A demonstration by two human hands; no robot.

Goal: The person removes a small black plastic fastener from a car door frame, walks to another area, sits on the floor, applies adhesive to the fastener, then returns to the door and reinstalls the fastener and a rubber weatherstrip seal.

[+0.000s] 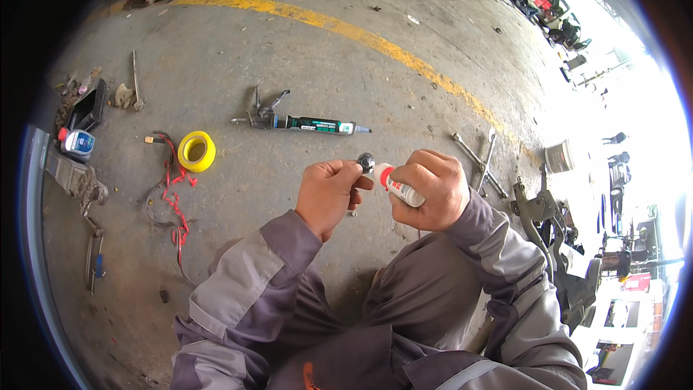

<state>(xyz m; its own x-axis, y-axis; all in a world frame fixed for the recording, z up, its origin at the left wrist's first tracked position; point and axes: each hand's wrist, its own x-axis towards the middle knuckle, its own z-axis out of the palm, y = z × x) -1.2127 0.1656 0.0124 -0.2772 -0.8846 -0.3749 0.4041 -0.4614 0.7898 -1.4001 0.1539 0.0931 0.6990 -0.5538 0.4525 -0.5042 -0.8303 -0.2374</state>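
Note:
Pinched between thumb and fingers of my left hand (326,198) is a small dark, round-headed part (366,162); its exact kind is unclear. My right hand (438,186) grips a small white squeeze bottle (406,193) with a red band near its top. The bottle is tilted, its top end pointing left at the dark part. Whether they touch I cannot tell. Both hands are above the floor in front of my knees. Beyond them lies a caulking gun (310,124) loaded with a dark cartridge, its nozzle pointing right.
To the left lie a yellow tape roll (208,150), red and black wires (175,198) and a red-capped bottle (79,144). On the right are a cross-shaped wheel wrench (478,162), a pail (559,157) and a metal bracket assembly (538,209). A yellow line (317,27) crosses the concrete floor.

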